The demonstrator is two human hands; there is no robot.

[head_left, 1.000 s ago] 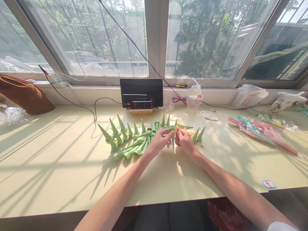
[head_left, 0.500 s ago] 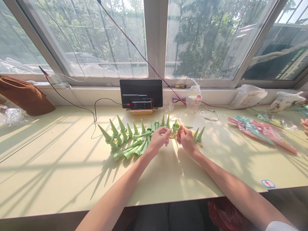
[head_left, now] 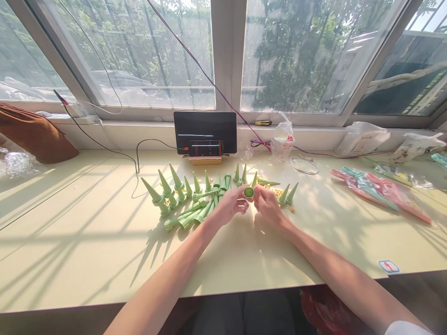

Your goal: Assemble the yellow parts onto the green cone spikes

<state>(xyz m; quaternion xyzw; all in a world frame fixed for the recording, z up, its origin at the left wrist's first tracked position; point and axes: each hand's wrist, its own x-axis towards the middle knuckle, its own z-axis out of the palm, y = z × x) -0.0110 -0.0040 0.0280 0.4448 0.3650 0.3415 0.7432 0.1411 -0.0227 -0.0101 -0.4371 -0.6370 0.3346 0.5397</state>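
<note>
Pinching a green hollow part [head_left: 248, 191] over the worktop [head_left: 223, 267], between both hands.
Gripping with left hand [head_left: 231, 205] by thumb and fingers at the wide end, with round opening toward the viewer. Curling right hand [head_left: 269, 204] just beside the rim; unable to tell whether grasping anything small inside the fingers. To the left, upright green cones [head_left: 167, 187] behind lying green cones [head_left: 187, 219]; to the right, two more upright green cones [head_left: 289, 194] with small yellow pieces [head_left: 290, 209] close by. On the far side, a phone [head_left: 205, 149] before a black screen [head_left: 206, 126]. Probably light, stiff plastic; smooth, so perhaps apt to roll or slip between fingertips; not obviously fragile. Best taken around the wide collar, away from any slim tip, without a hard squeeze.
</note>
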